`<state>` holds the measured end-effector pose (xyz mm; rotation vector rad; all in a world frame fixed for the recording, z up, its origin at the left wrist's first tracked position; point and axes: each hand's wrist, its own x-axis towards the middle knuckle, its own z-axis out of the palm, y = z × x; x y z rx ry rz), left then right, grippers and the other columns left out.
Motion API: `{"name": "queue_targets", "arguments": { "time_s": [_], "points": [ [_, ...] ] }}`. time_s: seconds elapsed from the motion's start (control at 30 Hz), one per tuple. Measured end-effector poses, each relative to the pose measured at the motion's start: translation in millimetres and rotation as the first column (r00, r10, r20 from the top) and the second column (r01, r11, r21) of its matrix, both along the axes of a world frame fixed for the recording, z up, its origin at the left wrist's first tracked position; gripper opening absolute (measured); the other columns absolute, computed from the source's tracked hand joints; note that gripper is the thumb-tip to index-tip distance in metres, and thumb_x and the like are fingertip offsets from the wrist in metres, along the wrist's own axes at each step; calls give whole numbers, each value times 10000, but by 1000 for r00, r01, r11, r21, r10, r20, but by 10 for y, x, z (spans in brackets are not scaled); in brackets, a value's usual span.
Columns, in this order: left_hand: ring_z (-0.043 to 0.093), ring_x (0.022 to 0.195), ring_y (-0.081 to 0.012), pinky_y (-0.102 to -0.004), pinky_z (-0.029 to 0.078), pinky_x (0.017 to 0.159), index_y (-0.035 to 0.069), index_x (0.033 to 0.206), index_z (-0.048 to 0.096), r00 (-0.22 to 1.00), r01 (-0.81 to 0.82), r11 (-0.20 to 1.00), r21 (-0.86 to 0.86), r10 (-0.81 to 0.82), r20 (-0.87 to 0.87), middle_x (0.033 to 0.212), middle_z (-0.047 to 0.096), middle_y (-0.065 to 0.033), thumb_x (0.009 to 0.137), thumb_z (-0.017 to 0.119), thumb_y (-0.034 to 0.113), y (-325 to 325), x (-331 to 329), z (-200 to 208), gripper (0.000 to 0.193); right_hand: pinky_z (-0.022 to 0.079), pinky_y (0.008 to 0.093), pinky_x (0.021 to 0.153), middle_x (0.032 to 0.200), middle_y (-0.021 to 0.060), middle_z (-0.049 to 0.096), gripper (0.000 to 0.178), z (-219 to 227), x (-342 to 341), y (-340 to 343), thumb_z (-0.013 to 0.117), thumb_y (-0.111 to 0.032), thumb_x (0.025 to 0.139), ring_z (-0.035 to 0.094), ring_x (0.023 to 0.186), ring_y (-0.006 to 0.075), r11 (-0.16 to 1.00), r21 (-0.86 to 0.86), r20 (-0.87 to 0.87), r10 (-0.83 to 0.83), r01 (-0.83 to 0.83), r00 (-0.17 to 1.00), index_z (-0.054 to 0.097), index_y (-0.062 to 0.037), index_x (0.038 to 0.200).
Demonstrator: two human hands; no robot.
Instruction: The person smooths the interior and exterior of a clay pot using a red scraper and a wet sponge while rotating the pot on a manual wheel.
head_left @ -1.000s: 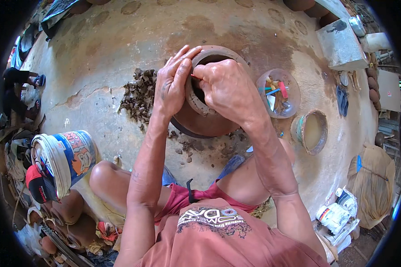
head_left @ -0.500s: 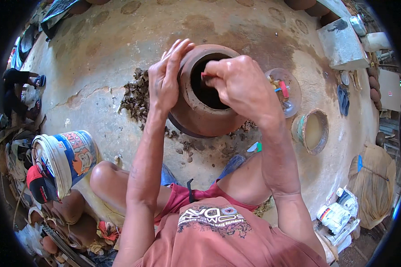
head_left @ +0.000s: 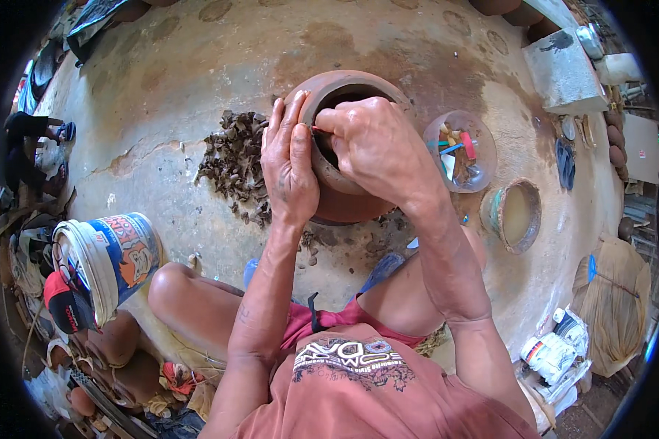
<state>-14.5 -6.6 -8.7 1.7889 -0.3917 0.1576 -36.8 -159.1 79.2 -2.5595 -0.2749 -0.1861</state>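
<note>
Brown clay pot sits on the dusty concrete floor right in front of the seated person's knees, mouth up, slightly tilted toward the camera. Left hand lies flat on the outer wall at the pot's left shoulder, fingers extended and pressed together, not gripping, just backing the wall. Right hand arches over the rim, fingers curled in a loose fist, pinching a thin reddish tool at the rim edge; cannot tell exactly what the tool is, most of it is hidden under the fingers

Judgement on doing the step well: keep the left palm directly opposite the spot the right hand is working so the wall gets support from outside; light even pressure, since damp clay likely dents or warps at the lip; work a short stretch of rim, then turn the pot rather than reaching across; keep the tool angle steady so the rim stays even

Around: pile of dark clay scraps just left of the pot, more crumbs at its base. Clear plastic tub with coloured tools near on the right, round bowl of murky water further right. White printed bucket lying on its side at the person's left, well apart. Grey concrete block upper right
</note>
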Motion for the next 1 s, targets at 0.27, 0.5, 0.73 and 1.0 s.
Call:
{"name": "queue_targets", "arguments": {
  "time_s": [0.27,0.5,0.73,1.0],
  "points": [
    [475,1500,-396,-484,362,1225,37,1423,674,987,161,986,-52,-160,30,1465,665,-166,1119,475,347,22,248,53,478,559,505,777,857,200,707,96,-7,-69,-54,662,-18,811,708,856,408,994,-5,30,107,-107,994,705,-8,896],
    [537,1460,-372,-451,409,1194,8,1360,711,942,336,940,-59,-336,3,1398,712,-166,1098,527,331,61,582,64,455,552,492,762,861,188,711,113,71,-104,-118,676,-14,799,707,856,404,982,-17,-50,189,-190,981,724,-21,900],
    [652,1280,-237,-375,486,1120,-49,1436,636,975,203,962,-184,-217,-58,1356,721,-195,1136,524,346,44,632,-53,509,578,478,797,888,203,744,150,141,-88,-201,670,-35,849,732,869,394,998,-15,11,64,-64,998,784,-31,947],
    [403,1558,-350,-472,245,1285,9,1507,592,997,24,994,-109,-32,-69,1527,612,-197,1136,490,297,51,-27,29,481,577,522,781,900,266,712,152,31,68,15,690,-114,871,712,864,455,945,8,58,-327,327,943,752,8,938]
  ]
}}
